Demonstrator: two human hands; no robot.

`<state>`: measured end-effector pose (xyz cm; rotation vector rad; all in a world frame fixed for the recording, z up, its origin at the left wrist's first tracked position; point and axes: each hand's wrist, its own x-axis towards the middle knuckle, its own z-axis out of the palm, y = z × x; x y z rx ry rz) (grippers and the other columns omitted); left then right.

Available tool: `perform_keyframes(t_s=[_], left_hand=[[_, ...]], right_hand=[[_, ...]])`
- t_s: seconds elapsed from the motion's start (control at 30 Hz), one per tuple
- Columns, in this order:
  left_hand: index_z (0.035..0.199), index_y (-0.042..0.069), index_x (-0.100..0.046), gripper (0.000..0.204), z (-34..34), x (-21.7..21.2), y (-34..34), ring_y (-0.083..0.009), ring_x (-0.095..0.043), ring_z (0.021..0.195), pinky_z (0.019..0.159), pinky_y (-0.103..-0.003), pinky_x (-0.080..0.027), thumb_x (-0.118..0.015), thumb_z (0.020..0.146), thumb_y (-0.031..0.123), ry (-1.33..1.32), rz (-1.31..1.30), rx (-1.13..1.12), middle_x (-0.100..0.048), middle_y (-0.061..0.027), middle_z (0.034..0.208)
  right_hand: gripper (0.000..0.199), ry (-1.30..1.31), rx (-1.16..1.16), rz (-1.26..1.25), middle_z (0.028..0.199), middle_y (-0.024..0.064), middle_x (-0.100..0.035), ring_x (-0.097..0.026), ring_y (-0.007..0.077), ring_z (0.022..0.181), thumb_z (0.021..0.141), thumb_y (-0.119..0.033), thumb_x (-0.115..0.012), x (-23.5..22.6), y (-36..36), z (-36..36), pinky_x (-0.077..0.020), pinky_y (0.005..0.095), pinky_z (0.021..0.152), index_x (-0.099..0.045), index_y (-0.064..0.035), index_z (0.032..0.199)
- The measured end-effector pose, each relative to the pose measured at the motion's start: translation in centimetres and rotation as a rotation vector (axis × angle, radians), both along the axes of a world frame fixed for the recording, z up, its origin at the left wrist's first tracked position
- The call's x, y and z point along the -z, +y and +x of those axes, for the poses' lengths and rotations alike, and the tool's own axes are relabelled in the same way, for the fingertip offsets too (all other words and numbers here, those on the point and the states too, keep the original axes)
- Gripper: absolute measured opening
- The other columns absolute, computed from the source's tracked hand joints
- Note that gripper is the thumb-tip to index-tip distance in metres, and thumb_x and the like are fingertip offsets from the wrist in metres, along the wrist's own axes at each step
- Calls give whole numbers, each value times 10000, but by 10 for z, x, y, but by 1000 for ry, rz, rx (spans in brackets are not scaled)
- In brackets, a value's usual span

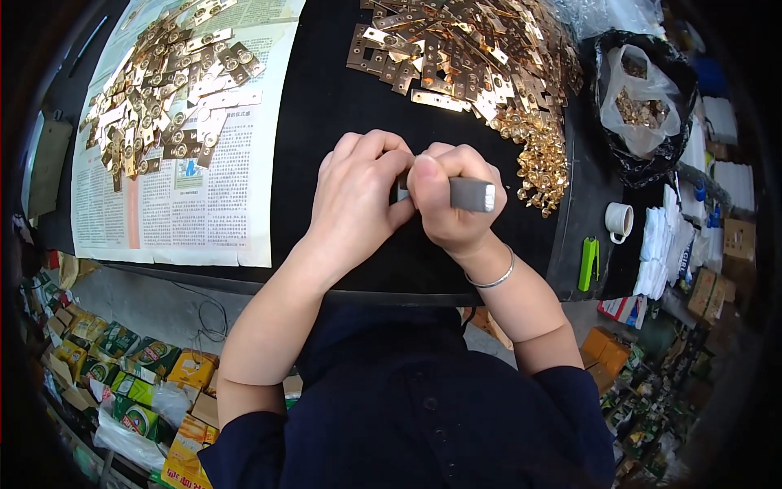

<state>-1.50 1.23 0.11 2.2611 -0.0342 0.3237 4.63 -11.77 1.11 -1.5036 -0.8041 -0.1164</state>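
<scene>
Over the black table top [326, 98] my two hands meet in the middle. My right hand [458, 196] is wrapped round the grey handle [470, 196] of a tool; its pale butt end points right and its working end is hidden between the hands. My left hand [358, 183] is closed with fingers curled against the right one, and whatever it pinches is hidden. Beyond my hands, to the right, lies a heap of flat gold metal plates with holes [456, 57]. Small round gold pieces [542, 163] spill from its near side.
Assembled-looking gold plates with round knobs [179, 98] are piled on newspaper [220, 216] at left. To the right stand a black bag [623, 155] with a clear bag of small pieces inside, a white cup [619, 220] and a green tool [588, 265]. Boxes [155, 350] crowd the floor.
</scene>
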Motion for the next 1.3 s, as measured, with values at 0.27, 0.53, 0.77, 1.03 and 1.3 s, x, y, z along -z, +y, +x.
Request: perform_keyframes(t_s=[0.27,0.53,0.77,1.03,1.3], left_hand=[[956,47,-717,347,0,-2,3,-292,-605,965,858,-382,-510,-867,644,59,23,-31,26,-678,-53,1078],[904,79,-708,307,0,-4,0,-274,-608,963,872,-397,-505,-885,654,85,-3,-26,10,-667,-22,1035],[909,53,-685,271,2,-5,-7,-287,-611,951,845,-402,-491,-861,705,75,45,62,14,-678,-66,1071],[892,24,-671,176,-4,-23,32,-214,-652,935,874,-370,-479,-824,825,78,-53,-64,-184,-713,-63,951],[986,25,-733,162,16,-31,68,-236,-688,915,849,-374,-523,-801,883,131,-232,266,-313,-727,-85,989]], right_hand=[[236,519,-44,481,600,38,-583,-518,75,485,955,23,-658,-27,-8,15,-413,269,451,-545,-31,755],[211,204,1,141,584,1,-546,-500,63,486,994,2,-629,11,-3,0,-389,249,450,-581,-46,794],[221,514,198,249,594,13,-543,-503,75,510,984,-46,-669,-34,-47,8,-390,255,467,-567,-21,790],[172,127,598,-855,805,80,-693,-690,252,707,872,-121,-819,-33,-173,-5,-516,355,636,-724,-17,970],[182,19,519,-984,884,87,-661,-665,364,778,853,-171,-826,-22,-149,1,-530,432,690,-705,-50,915]])
